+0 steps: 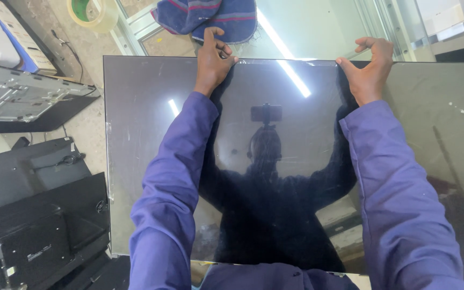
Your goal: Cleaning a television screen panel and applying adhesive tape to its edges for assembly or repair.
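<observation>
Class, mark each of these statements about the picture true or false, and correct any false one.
1. Both hands grip the far edge of the dark glossy panel. True: the left hand and the right hand are both on it.
2. A roll of tape lies at the top left. True.
3. The blue cloth covers the panel's middle. False: it lies beyond the far edge.
4. The sleeves are red. False: they are purple-blue.
5. The right hand holds a screwdriver. False: it holds only the panel's edge.
</observation>
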